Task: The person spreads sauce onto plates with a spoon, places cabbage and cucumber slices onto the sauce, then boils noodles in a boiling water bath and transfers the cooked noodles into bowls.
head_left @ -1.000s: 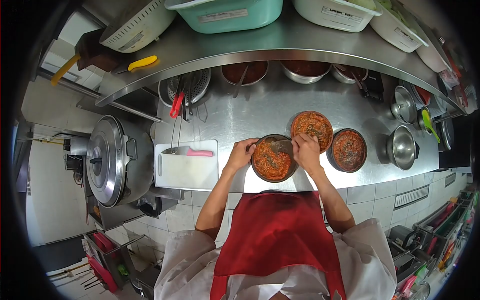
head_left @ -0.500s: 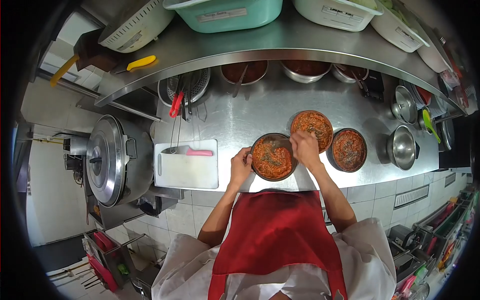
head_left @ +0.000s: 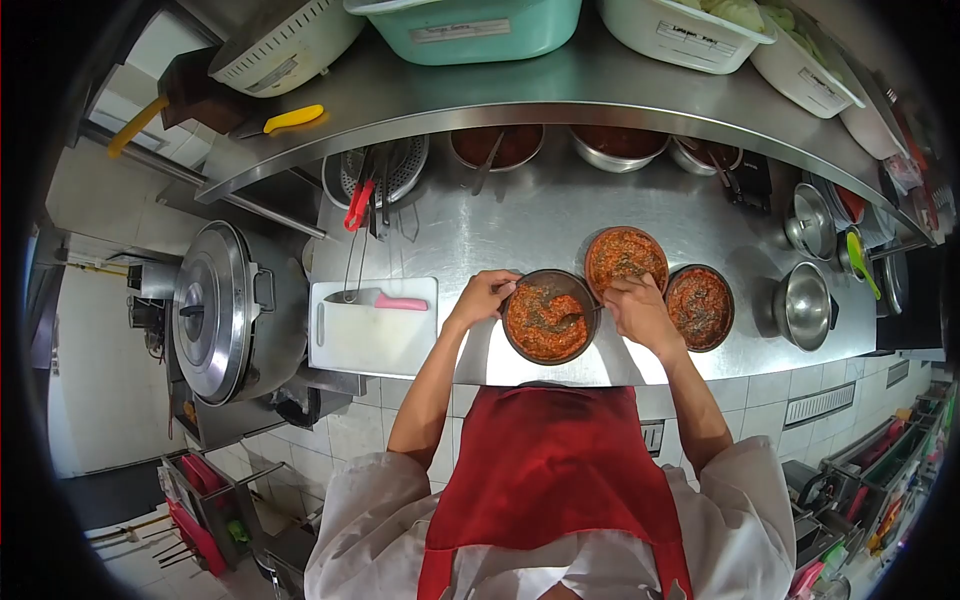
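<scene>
A dark round bowl (head_left: pixel 516 345) filled with chunky red sauce and dark flecks stands near the table's front edge. My left hand (head_left: pixel 487 298) pinches its upper left rim. In my right hand (head_left: pixel 640 312) is a spoon (head_left: pixel 574 319), its tip in the sauce and its handle crossing the bowl's right rim. Behind my right fingers sits a brown bowl of similar sauce (head_left: pixel 622 252), partly covered by the hand. Just right of that hand is another dark bowl of red sauce (head_left: pixel 699 308).
A white cutting board (head_left: pixel 375 335) with a pink-handled knife (head_left: pixel 400 303) lies left. Metal bowls (head_left: pixel 802 300) stand right. Pots of red sauce (head_left: pixel 620 160) line the back beneath a steel shelf (head_left: pixel 560 85) holding plastic tubs (head_left: pixel 460 35). A large lidded pot (head_left: pixel 215 310) is far left.
My left hand has slid up along the bowl's rim. My right hand has shifted right and slightly down, and the spoon now shows in the sauce, which looks more stirred.
</scene>
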The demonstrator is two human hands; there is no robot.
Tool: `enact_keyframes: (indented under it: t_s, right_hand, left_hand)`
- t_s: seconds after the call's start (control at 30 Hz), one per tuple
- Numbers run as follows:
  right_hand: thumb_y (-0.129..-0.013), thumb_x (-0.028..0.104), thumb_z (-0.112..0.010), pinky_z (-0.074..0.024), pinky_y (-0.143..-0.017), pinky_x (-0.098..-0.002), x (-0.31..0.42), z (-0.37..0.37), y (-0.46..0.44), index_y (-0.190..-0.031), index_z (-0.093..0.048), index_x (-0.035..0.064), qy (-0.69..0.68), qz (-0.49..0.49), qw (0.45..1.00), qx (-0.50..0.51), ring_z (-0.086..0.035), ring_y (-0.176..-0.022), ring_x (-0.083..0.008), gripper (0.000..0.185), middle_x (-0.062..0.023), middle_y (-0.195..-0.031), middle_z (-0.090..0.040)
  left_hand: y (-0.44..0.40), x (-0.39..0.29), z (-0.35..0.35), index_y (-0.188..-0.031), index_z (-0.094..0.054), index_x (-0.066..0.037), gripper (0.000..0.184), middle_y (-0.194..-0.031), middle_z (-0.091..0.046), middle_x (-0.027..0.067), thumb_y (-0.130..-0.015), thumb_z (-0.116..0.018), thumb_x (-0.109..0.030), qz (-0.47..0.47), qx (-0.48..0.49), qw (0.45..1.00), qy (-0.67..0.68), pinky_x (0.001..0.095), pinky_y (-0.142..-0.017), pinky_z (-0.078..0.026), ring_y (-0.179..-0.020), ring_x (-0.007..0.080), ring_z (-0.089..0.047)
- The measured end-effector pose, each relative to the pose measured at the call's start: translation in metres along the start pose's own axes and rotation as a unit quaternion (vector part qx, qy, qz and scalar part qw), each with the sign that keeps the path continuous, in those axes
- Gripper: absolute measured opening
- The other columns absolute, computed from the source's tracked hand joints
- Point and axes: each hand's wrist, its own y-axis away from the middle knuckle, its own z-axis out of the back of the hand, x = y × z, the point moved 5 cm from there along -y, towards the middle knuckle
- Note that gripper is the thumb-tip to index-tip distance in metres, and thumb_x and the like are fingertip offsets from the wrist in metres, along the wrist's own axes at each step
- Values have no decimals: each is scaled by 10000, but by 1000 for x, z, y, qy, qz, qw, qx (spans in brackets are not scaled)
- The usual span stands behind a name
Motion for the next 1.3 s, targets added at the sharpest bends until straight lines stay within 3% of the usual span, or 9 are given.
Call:
enact_keyframes:
  t_s: [0.17,0.33,0.47,0.53,0.77,0.83,0.97,1.07,1.3]
  right_hand:
    - [-770,96,-602,-378,-783,-378,-10,-26,-35,-810,-645,72,12,17,998,-57,-579,-889,-222,64,-56,-875,-615]
    - [-754,90,-604,-371,-830,-381,-17,20,-22,-823,-650,100,48,87,993,71,-562,-916,-210,83,-29,-879,-613]
    - [-728,87,-607,-373,-850,-366,-18,-11,-41,-832,-658,101,78,106,987,93,-563,-908,-204,116,-22,-879,-614]
    - [-704,83,-607,-375,-844,-352,-8,-14,-58,-829,-661,97,90,137,986,-10,-562,-900,-198,137,-24,-879,-609]
    - [-703,63,-599,-379,-819,-342,3,-29,-48,-799,-650,88,19,142,987,74,-563,-893,-199,111,-30,-852,-601]
    - [-698,44,-607,-380,-807,-337,2,-19,-55,-788,-649,86,56,76,995,-25,-573,-858,-203,108,-38,-828,-600]
    - [-693,27,-610,-388,-790,-343,7,-33,-35,-772,-643,80,-2,77,997,-23,-580,-818,-213,101,-51,-807,-597]
    - [-694,17,-608,-395,-754,-364,8,-31,-33,-759,-632,61,-29,-10,994,-109,-587,-806,-241,83,-79,-794,-603]
    - [-712,7,-597,-394,-751,-370,15,-43,-15,-769,-633,52,-48,-86,990,-96,-596,-825,-257,81,-90,-797,-603]
  left_hand:
    - [-3,1,-3,-1164,-623,-50,253,-904,-664,65,-937,-538,-123,13,42,999,-18,235,-497,-522,-705,102,-592]
    - [-4,1,-3,-1159,-631,-55,249,-883,-665,64,-935,-534,-108,11,30,999,-30,235,-498,-521,-700,103,-591]
    - [-3,-1,-3,-1151,-635,-50,246,-882,-665,66,-936,-532,-106,11,23,999,-40,239,-496,-521,-686,109,-592]
    - [-2,-4,-3,-1151,-634,-41,246,-881,-667,71,-934,-533,-100,12,19,999,-41,246,-491,-519,-680,115,-594]
    - [-2,3,-3,-1149,-635,-31,246,-880,-670,82,-929,-546,-97,11,4,999,-44,253,-470,-508,-669,118,-595]
    - [-2,3,-3,-1144,-638,-30,243,-870,-668,82,-932,-546,-106,2,7,999,-36,249,-466,-504,-650,116,-592]
    - [0,6,-4,-1139,-640,-25,242,-855,-664,76,-935,-546,-114,4,-4,1000,-30,247,-463,-501,-633,112,-588]
    - [2,9,-5,-1137,-640,-23,241,-846,-666,71,-937,-543,-119,4,-7,999,-33,242,-467,-504,-636,112,-592]
    - [21,17,-9,-1162,-605,-23,249,-962,-650,82,-941,-524,-102,4,-48,999,17,252,-523,-558,-743,123,-613]
